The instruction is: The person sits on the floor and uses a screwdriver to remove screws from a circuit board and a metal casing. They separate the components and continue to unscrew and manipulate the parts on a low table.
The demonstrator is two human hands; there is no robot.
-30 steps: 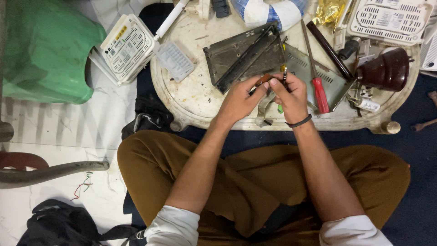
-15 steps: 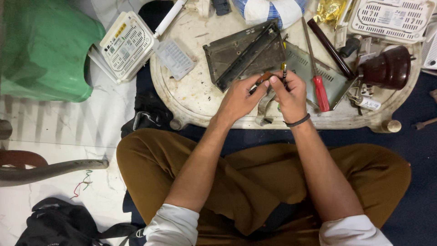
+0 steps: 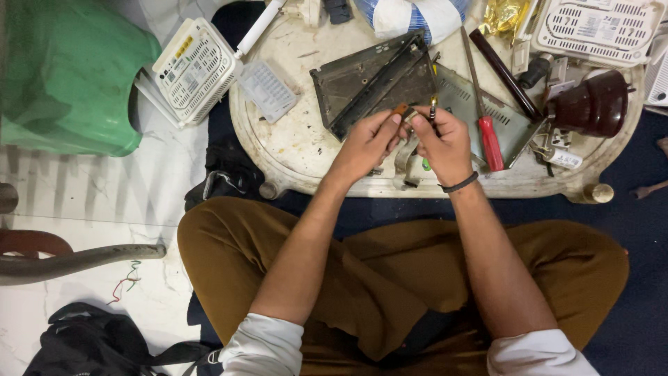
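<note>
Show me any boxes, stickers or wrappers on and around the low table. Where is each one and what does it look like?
White vented box: on the floor left of the tray table, squarish, small yellow sticker near its top.
Second white vented box: top right corner, flat, pale sticker in the middle.
Gold wrapper: top edge, crinkled and shiny.
Small white tag: right side of the table.

Low, round, cream-coloured surface (image 3: 299,150), stained and scuffed. Landmark: the dark metal chassis tray (image 3: 372,80) lying at its centre. Left of the tray, a small grey ribbed panel (image 3: 268,89); right of it, a red-handled screwdriver (image 3: 489,139), a perforated grey metal cover (image 3: 480,108) and, farther right, a dark brown rounded housing (image 3: 591,104); beyond the tray, a blue-and-white bundle (image 3: 417,17).
</note>
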